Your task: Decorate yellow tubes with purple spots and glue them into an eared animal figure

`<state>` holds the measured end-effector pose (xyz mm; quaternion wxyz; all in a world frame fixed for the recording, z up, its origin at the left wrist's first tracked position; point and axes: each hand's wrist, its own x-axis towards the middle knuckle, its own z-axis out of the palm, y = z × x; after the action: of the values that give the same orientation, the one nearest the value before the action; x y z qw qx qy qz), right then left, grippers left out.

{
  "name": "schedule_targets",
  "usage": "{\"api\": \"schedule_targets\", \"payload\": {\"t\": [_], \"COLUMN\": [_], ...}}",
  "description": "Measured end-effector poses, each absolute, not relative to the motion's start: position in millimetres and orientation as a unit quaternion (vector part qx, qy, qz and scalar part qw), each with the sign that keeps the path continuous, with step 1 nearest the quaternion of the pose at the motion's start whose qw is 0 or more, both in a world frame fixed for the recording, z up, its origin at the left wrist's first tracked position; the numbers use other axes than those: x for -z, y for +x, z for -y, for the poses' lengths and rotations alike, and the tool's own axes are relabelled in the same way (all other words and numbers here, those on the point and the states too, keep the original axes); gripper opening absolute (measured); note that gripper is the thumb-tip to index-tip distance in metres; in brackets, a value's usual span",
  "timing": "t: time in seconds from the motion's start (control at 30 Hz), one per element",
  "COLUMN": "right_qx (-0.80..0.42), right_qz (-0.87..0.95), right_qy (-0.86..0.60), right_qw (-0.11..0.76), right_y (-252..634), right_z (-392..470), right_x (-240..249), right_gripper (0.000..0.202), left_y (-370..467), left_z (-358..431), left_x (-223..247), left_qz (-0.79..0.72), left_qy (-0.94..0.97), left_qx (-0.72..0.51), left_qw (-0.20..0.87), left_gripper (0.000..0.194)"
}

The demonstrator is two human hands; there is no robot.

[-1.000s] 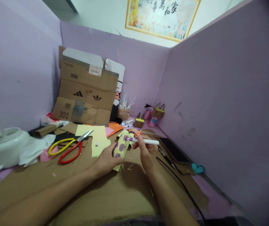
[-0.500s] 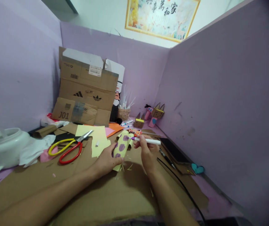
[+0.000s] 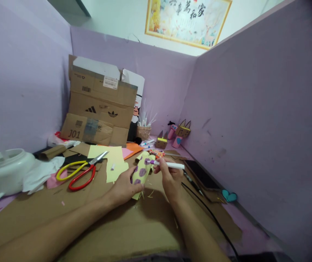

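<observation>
My left hand (image 3: 125, 183) is closed around the lower left side of a yellow paper tube (image 3: 145, 176) with several purple spots. The tube is tilted, its far end leaning away from me. Between the fingers of my right hand (image 3: 170, 176) is a white marker (image 3: 172, 165) with a purple tip. That tip is at a spot near the tube's upper right. Behind the tube, another curled yellow piece (image 3: 152, 160) shows in part. Left of my left hand lie a cut sheet of yellow paper (image 3: 117, 171) and scissors (image 3: 90, 167) with one yellow and one red handle.
A white pot (image 3: 11, 171) and crumpled tissue (image 3: 45, 171) are at the left. Flattened cardboard (image 3: 101, 102) leans at the back. On the right lie a phone (image 3: 202, 174), a black pen (image 3: 192, 182), a cable (image 3: 210, 211) and a teal paper heart (image 3: 229, 195). Small cardboard figures (image 3: 161, 141) stand behind.
The yellow tube has turned slightly in my left hand, its spots shifting right. My right hand has moved a little left with the marker, whose tip is still at the upper spot.
</observation>
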<state>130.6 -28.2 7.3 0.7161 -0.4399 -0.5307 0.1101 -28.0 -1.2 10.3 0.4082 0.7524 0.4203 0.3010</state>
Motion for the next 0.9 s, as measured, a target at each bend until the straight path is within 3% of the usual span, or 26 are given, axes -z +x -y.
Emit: {"api": "schedule_targets", "payload": {"t": [0.27,0.6,0.9], "right_qx": [-0.104,-0.18,-0.17], "right_qz": [0.516,0.536,0.564], "right_qy": [-0.444,-0.417,-0.441], "right_qw": [0.725,0.712,0.677], "right_y": [131.5,128.2,127.4], "right_z": [28.6,31.7,31.5], "right_x": [-8.2,-5.0,-4.4], "right_gripper": [0.028,0.025,0.029], "left_y": [-29.0,-27.7,-27.6], "left_z": [1.6,-0.7,-0.6], "left_x": [-10.4,-12.4,-9.9], "left_qz": [-0.423,-0.419,-0.418], "left_qy": [0.744,0.702,0.689], "left_qx": [-0.307,-0.331,-0.347], "left_qw": [0.415,0.47,0.48], "left_gripper": [0.066,0.05,0.045]}}
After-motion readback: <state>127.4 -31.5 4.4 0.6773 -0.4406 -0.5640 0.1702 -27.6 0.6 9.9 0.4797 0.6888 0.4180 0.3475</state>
